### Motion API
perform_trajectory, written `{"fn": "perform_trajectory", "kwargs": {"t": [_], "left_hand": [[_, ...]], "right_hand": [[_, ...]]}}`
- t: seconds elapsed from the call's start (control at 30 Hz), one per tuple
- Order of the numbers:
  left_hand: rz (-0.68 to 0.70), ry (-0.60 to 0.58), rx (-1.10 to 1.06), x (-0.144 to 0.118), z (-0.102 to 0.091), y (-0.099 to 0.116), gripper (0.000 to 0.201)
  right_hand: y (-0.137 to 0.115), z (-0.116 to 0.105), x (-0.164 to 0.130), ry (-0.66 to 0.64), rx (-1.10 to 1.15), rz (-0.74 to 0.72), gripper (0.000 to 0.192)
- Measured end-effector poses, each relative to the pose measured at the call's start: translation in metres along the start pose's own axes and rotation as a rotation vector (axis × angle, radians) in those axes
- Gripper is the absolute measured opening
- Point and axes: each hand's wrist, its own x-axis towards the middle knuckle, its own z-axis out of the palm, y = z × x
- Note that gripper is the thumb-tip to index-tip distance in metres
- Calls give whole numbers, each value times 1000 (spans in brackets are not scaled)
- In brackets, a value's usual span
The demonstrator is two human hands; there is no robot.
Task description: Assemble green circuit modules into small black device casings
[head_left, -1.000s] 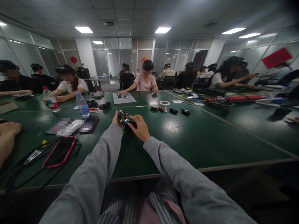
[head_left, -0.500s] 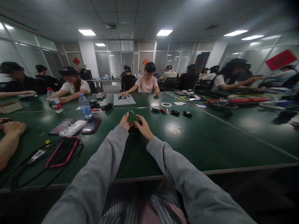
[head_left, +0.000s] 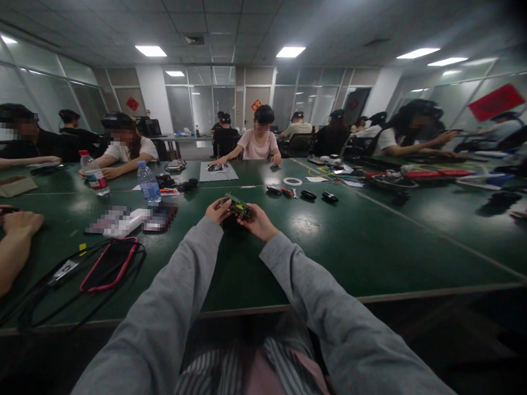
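A green circuit board [head_left: 237, 206] with small parts on its face is held up over the near side of the dark green table [head_left: 331, 248]. My left hand [head_left: 218, 210] grips its left end between thumb and fingers. On the other end my right hand [head_left: 260, 222] is closed, its fingers partly behind the board. The board is tilted, and dark shade lies beneath it. Past my hands, to the right, lie several small dark objects [head_left: 308, 195] and a white ring [head_left: 292, 181].
On the left stand two plastic bottles [head_left: 148, 184] near a phone-like case with a pink rim [head_left: 110, 265] and black cables [head_left: 32, 297]. Another person's arm [head_left: 8, 255] rests at the left edge. Several people sit around the table; a grey mat [head_left: 220, 171] lies opposite.
The circuit board has been turned in my hands, from its plain green face to the side with parts. My hands have moved slightly apart. The camera view has shifted a little.
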Motion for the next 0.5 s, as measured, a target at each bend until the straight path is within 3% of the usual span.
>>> {"fn": "perform_trajectory", "kwargs": {"t": [0.17,0.3,0.5], "left_hand": [[9,32,35,3,-3,-2,34],[0,42,73,9,-6,-6,34],[115,-6,261,9,-6,-7,35]], "right_hand": [[3,5,2,72,-72,-106,27],[8,5,3,42,-237,-143,42],[12,0,5,58,-512,-298,53]]}}
